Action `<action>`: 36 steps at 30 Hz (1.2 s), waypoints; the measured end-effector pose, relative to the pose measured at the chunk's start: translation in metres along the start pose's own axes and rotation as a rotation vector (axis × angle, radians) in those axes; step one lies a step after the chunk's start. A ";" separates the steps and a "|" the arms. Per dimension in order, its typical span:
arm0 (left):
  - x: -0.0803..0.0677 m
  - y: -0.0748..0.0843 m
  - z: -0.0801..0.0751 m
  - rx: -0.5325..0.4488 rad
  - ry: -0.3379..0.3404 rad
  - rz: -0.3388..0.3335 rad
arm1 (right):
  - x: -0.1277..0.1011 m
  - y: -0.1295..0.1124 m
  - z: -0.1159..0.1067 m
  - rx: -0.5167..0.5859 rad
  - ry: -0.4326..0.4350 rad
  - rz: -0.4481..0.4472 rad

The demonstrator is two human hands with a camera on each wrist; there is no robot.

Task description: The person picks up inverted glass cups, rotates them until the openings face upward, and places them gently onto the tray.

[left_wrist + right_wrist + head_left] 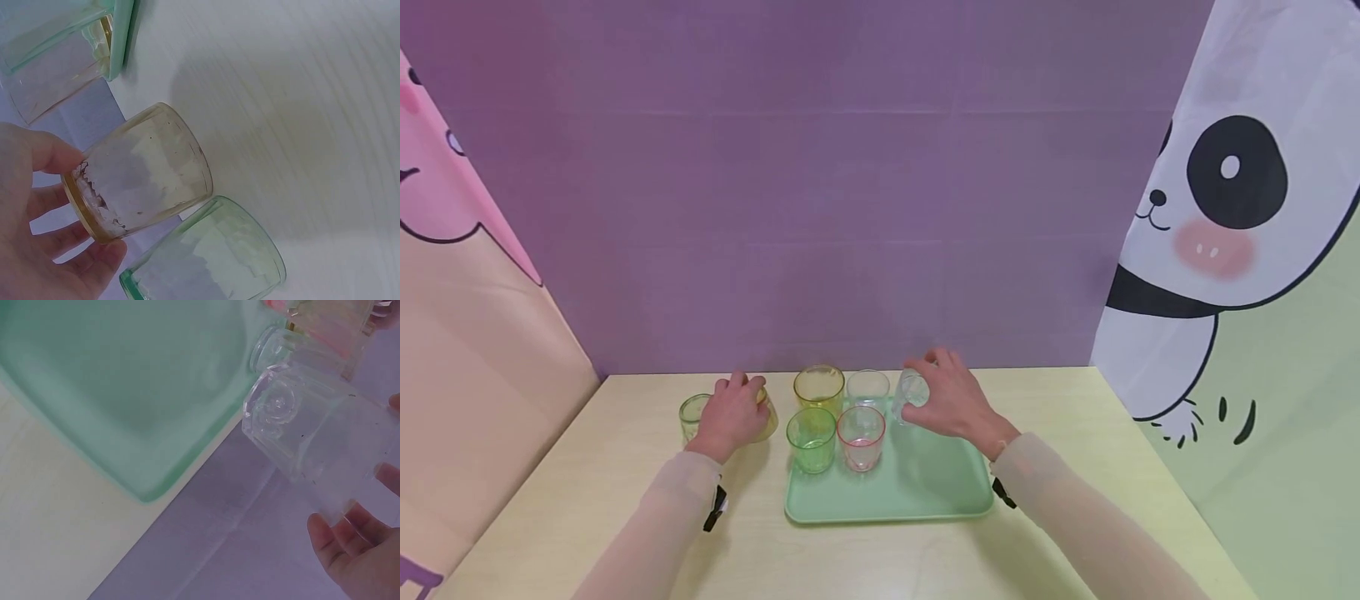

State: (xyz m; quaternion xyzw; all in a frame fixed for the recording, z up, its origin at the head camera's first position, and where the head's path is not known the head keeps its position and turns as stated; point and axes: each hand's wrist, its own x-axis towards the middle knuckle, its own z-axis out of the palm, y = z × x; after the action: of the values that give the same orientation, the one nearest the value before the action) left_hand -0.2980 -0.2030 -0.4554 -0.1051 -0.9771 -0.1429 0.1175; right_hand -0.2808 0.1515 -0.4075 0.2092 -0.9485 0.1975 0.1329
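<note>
A mint green tray [925, 492] lies on the pale table and carries a yellow glass [818, 388], a clear glass [867, 390], a green glass [811, 439] and a pink-rimmed glass [861, 437]. My right hand [951, 398] holds a clear glass [912, 393] [312, 447] lifted over the tray's back right part. My left hand [730, 414] grips a yellow glass [140, 172] left of the tray. Another green glass [692, 415] [209, 256] stands just beyond that hand, to its left.
A purple wall [850, 208] closes the back of the table. A pink cartoon panel [467, 317] stands at the left and a panda panel [1240, 275] at the right. The tray's front right part [125, 381] is bare.
</note>
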 end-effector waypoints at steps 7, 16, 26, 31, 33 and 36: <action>-0.002 0.002 -0.002 0.004 -0.008 -0.009 | 0.005 0.004 0.009 -0.012 -0.008 0.003; -0.001 0.000 0.000 0.002 0.000 0.000 | 0.009 0.010 0.017 -0.024 0.001 0.004; -0.001 0.000 0.000 0.004 -0.003 -0.006 | 0.014 0.016 0.027 -0.041 -0.023 0.023; -0.002 0.003 -0.002 0.000 -0.001 0.000 | 0.014 0.018 0.033 -0.064 -0.034 0.018; -0.003 0.003 -0.003 0.002 -0.002 -0.001 | 0.014 0.018 0.035 -0.071 -0.036 0.016; -0.004 0.004 -0.004 0.005 -0.003 -0.002 | 0.016 0.017 0.037 -0.073 -0.037 0.016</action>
State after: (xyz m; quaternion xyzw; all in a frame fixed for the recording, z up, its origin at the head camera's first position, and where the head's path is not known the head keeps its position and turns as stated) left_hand -0.2925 -0.2014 -0.4513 -0.1043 -0.9777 -0.1406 0.1162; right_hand -0.3085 0.1446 -0.4406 0.2001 -0.9590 0.1600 0.1213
